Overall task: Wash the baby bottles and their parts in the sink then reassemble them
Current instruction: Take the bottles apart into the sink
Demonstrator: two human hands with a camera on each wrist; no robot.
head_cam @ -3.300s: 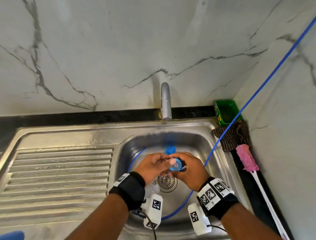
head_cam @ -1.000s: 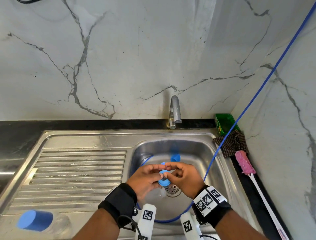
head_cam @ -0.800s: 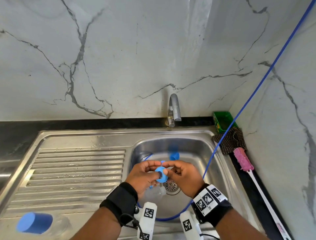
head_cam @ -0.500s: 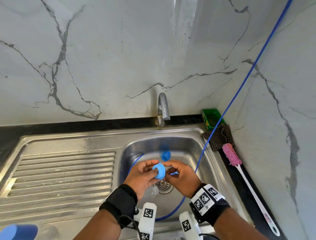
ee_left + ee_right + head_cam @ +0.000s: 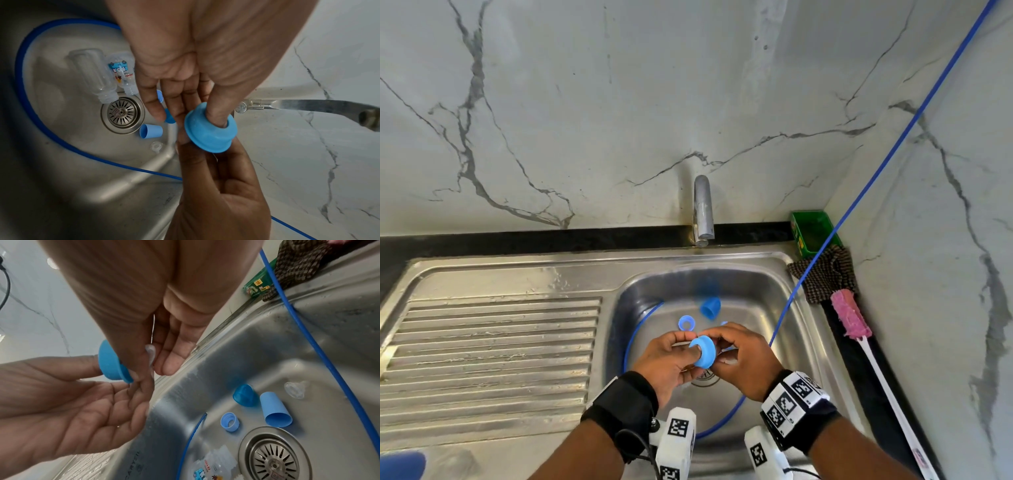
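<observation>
Both hands met above the steel sink (image 5: 784,270): left hand (image 5: 671,363) gripped a smooth blue plastic collar ring (image 5: 704,351), thumb through its hole; right hand (image 5: 743,363) pinched a clear soft teat (image 5: 150,356). Transparent bottles (image 5: 92,74) lay beside the slotted drain (image 5: 122,114), below veined marble walls (image 5: 585,120).

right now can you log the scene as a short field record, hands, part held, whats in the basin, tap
left hand: thumb through the blue collar ring
right hand: pinches a clear teat
sink basin: two clear bottles lying by the drain, blue cap, second ring, loose teat
tap: no water seen
</observation>
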